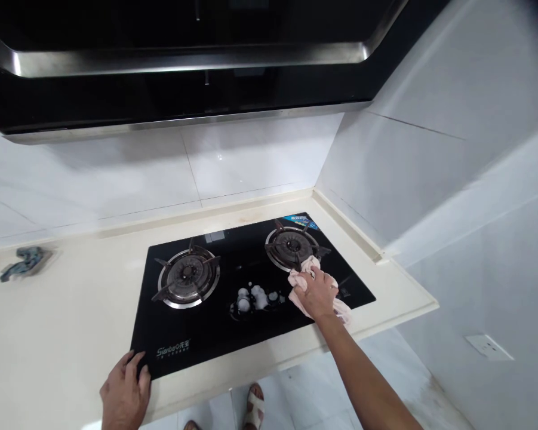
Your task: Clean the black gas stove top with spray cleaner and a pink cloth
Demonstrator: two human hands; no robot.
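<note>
A black glass gas stove [201, 337] is set in the counter, with a left burner [188, 273] and a right burner [292, 246]. My right hand [317, 292] presses a crumpled pale pink cloth [299, 279] onto the glass, just in front of the right burner. White foam [260, 297] lies around the knobs at the middle of the stove. My left hand [126, 391] rests at the stove's front left corner, fingers stretched out on its edge, holding nothing.
A dark range hood [197, 95] overhangs the stove. On the cream counter [71, 322] at far left lies a crumpled dark cloth [27, 261]. A tiled wall [430, 173] stands close on the right, with a socket [489, 347] low on it.
</note>
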